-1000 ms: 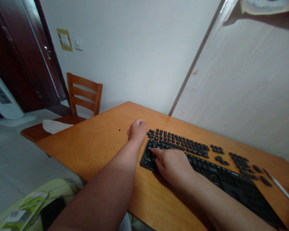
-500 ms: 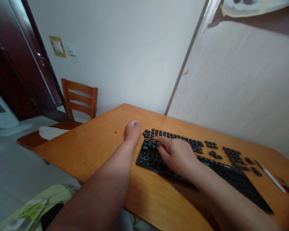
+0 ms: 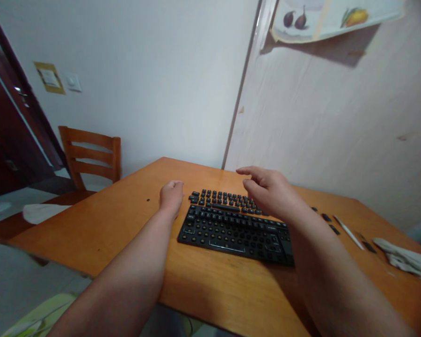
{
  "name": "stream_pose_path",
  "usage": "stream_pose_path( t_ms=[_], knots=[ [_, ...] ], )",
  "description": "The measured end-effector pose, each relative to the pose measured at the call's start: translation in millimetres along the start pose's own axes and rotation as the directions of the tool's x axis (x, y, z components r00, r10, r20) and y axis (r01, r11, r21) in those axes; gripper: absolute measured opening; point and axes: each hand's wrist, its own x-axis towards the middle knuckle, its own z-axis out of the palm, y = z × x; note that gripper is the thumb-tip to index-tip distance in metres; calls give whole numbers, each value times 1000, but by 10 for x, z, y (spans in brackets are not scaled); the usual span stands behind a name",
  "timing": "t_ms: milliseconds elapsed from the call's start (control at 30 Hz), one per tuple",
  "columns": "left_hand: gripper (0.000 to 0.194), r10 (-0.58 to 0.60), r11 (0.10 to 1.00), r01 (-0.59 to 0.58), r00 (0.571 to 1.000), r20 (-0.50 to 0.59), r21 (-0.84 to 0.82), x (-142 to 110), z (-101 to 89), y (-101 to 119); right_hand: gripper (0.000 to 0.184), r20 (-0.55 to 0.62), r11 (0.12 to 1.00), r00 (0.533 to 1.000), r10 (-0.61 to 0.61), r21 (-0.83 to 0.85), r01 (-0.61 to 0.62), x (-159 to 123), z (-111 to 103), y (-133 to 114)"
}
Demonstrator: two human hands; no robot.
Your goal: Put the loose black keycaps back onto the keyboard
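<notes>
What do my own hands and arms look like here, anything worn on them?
Your ungloved left hand and ungloved right hand join bare forearms that taper toward the hands. No sleeve, watch or bracelet shows; rings are hard to make out.

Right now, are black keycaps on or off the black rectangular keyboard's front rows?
Off: the keyboard looks bare and dotted there, while loose keycaps lie behind it.

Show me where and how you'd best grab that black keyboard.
Probably a grip on the keyboard at its left short end, coming in low from the left: it lies flat, that end meets bare tabletop, while loose keys crowd its far edge.
</notes>
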Motion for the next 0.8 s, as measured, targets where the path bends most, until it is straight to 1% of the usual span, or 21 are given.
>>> stream_pose_path(
  t_ms=[67, 167, 267, 367, 600, 700, 800],
  knots=[
    [34, -15, 998, 14, 1000, -9, -62, -11, -4, 26, 43, 29, 999, 999, 41, -35, -40, 30, -45, 91],
    [29, -33, 991, 32, 999, -3, -133, -32, -6, 59, 44, 118, 990, 987, 106, -102, -94, 83, -43, 242],
    [27, -36, 988, 35, 999, -3, -152, -52, -11, 81, 44, 217, 977, 963, 162, -170, -126, 139, 16, 372],
    [27, -33, 990, 32, 999, 1, -139, -59, -16, 88, 42, 270, 965, 941, 203, -220, -145, 174, 70, 446],
    [29, 18, 994, -17, 1000, 13, -109, -33, 2, 28, 26, 260, 961, 949, 178, -254, -110, 195, 171, 472],
    [30, 13, 996, -10, 999, 31, -86, -21, 8, -14, 22, 259, 962, 951, 167, -256, -98, 257, 278, 469],
    [30, 35, 997, -33, 999, 34, -75, -19, 9, -36, 17, 279, 968, 951, 134, -240, -66, 387, 431, 445]
  ],
)
